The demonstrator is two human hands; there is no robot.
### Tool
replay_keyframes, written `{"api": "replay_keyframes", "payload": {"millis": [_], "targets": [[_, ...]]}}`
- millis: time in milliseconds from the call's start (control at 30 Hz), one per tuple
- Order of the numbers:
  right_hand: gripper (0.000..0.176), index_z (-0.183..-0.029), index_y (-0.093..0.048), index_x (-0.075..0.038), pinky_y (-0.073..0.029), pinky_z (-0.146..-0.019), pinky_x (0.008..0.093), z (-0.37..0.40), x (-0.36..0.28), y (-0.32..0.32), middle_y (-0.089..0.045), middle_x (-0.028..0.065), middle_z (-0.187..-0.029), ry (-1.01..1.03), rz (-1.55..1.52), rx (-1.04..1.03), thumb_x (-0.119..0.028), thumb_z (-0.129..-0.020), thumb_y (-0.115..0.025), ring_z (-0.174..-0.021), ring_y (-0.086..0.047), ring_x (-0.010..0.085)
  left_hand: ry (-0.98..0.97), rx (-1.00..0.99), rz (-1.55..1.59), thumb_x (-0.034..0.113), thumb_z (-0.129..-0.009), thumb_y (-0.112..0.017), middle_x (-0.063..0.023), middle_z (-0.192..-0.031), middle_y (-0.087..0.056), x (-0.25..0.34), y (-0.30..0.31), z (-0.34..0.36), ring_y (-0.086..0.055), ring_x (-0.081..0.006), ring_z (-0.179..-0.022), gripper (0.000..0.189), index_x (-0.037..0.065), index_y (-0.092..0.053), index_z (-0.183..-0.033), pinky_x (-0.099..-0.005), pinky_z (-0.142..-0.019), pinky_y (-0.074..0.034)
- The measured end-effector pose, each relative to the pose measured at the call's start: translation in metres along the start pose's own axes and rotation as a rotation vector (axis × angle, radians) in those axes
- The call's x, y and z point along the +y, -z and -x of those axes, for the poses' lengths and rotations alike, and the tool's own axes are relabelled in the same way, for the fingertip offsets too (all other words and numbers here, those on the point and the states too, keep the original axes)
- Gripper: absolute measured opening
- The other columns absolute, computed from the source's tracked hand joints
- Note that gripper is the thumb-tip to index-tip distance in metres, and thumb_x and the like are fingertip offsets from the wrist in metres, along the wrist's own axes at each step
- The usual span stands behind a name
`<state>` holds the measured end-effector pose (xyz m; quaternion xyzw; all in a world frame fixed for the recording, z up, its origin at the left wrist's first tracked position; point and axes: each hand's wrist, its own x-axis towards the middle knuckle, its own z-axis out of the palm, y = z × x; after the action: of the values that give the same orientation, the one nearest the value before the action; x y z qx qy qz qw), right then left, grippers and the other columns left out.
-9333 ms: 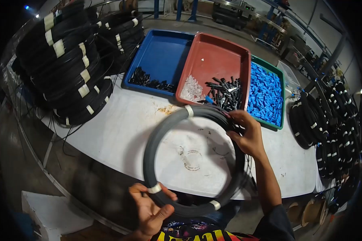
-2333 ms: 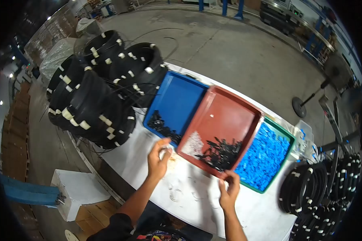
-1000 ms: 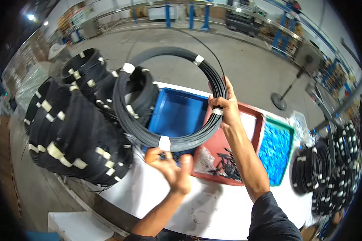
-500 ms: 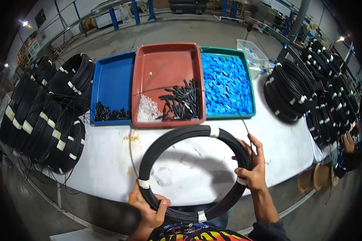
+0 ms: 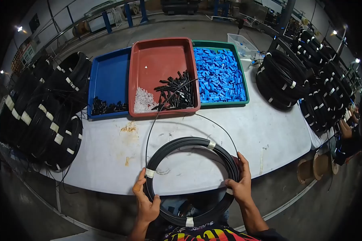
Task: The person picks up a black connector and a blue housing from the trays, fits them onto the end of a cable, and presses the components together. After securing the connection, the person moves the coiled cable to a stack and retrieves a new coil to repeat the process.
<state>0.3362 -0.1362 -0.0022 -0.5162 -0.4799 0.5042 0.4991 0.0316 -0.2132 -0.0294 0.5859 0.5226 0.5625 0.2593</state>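
So the left hand (image 5: 148, 205) and right hand (image 5: 241, 185) both had their fingers wrapped around a round coil of thin black cable with white tape bands (image 5: 180, 141), one on each side, right at the near edge of the white surface (image 5: 104, 156). Two loose cable ends stuck up from it toward the red plastic tray (image 5: 161, 60) of black and clear bits, which sat between a blue plastic tray (image 5: 110, 76) and a green plastic tray (image 5: 245, 100) full of small blue pieces.

Your right hand (image 5: 242, 188) hides part of the coil (image 5: 189, 141); the red tray (image 5: 161, 60) overlaps the blue tray (image 5: 110, 78); your shirt (image 5: 207, 235) is cut off below.
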Motion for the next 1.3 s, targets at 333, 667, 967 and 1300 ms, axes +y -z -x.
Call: {"api": "replay_keyframes", "payload": {"millis": [333,667,967,1300], "targets": [[0.098,-0.163,-0.022,-0.001,-0.036,-0.117,0.0389,-0.006,-0.005,-0.013,-0.031,0.0220,-0.162,-0.103,0.167,0.054,0.007,-0.079,-0.072,-0.140,-0.043,0.0323,0.144,-0.107,-0.162,-0.002,-0.079,-0.062,-0.0314,-0.154,-0.037,0.005,0.025,-0.033,-0.041,-0.0393,-0.142,0.073,-0.004,-0.032,-0.145,-0.0455,-0.120,-0.028],[0.025,-0.113,-0.068,0.000,-0.047,-0.087,0.0295,-0.099,-0.035,0.010,-0.073,0.0061,-0.099,0.533,0.362,0.341,0.000,-0.088,-0.071,-0.090,-0.066,0.0156,0.246,-0.204,-0.366,0.013,-0.092,-0.070,-0.0233,-0.126,-0.067,-0.019,0.026,-0.163,-0.069,-0.0301,-0.107,0.056,0.000,-0.047,-0.142,-0.0391,-0.093,-0.054],[0.055,-0.127,-0.064,-0.005,-0.055,-0.084,0.0401,-0.179,-0.040,0.012,-0.076,0.0169,-0.105,0.488,0.690,0.077,-0.010,-0.077,-0.085,-0.090,-0.072,0.0272,0.077,-0.218,-0.348,0.014,-0.086,-0.080,-0.0228,-0.123,-0.068,-0.028,0.002,-0.163,-0.070,-0.0242,-0.097,0.060,-0.001,-0.051,-0.137,-0.0347,-0.084,-0.056],[0.014,-0.096,-0.067,-0.002,-0.043,-0.058,0.0254,-0.212,-0.025,-0.030,-0.059,-0.0009,-0.078,0.455,0.293,0.058,-0.011,-0.091,-0.076,-0.066,-0.052,0.0061,-0.060,-0.112,-0.246,0.015,-0.076,-0.091,-0.0220,-0.134,-0.056,-0.039,0.003,-0.157,-0.062,-0.0226,-0.105,0.098,-0.003,-0.034,-0.153,-0.0338,-0.087,-0.054]]}}
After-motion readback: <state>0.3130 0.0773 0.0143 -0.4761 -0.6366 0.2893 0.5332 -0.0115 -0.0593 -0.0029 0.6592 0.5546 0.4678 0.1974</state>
